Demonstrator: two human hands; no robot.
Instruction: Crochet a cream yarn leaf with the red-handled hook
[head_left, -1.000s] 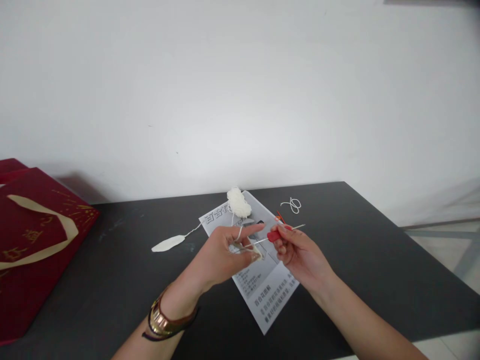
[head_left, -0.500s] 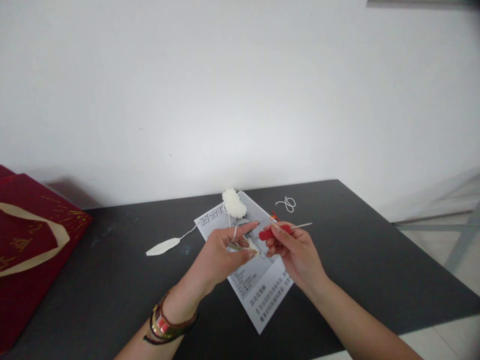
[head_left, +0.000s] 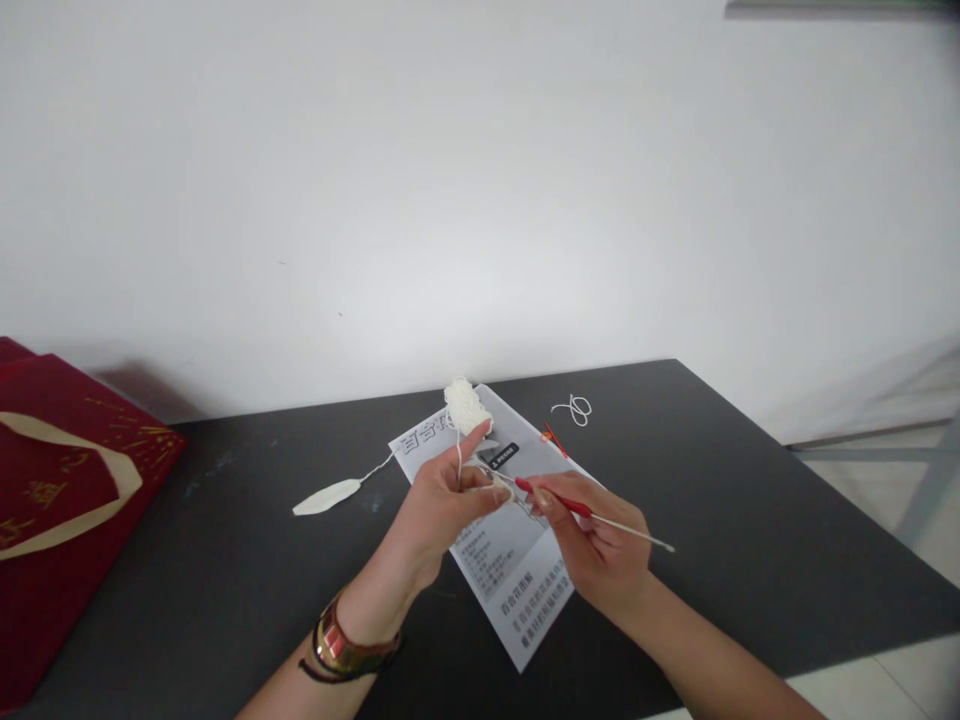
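Observation:
My left hand (head_left: 442, 500) is raised over a printed instruction sheet (head_left: 517, 580) and pinches a small cream crochet piece (head_left: 491, 482), with cream yarn looped over its index finger. That strand runs back to a small ball of cream yarn (head_left: 465, 405) lying on the sheet's far end. My right hand (head_left: 596, 535) grips a red-handled crochet hook (head_left: 577, 507). The hook's tip points left into the piece, and its long metal end sticks out to the right.
The black table (head_left: 712, 480) ends at its right and near edges, with floor beyond. A dark red gift bag (head_left: 52, 490) lies at far left. A finished cream petal (head_left: 326, 496) with a tail, a loose yarn scrap (head_left: 574, 409) and a small red item (head_left: 551, 438) lie nearby.
My right hand has turned the crochet hook round, so its tip now points left into the piece and the metal end sticks out right. My left index finger has lifted upward.

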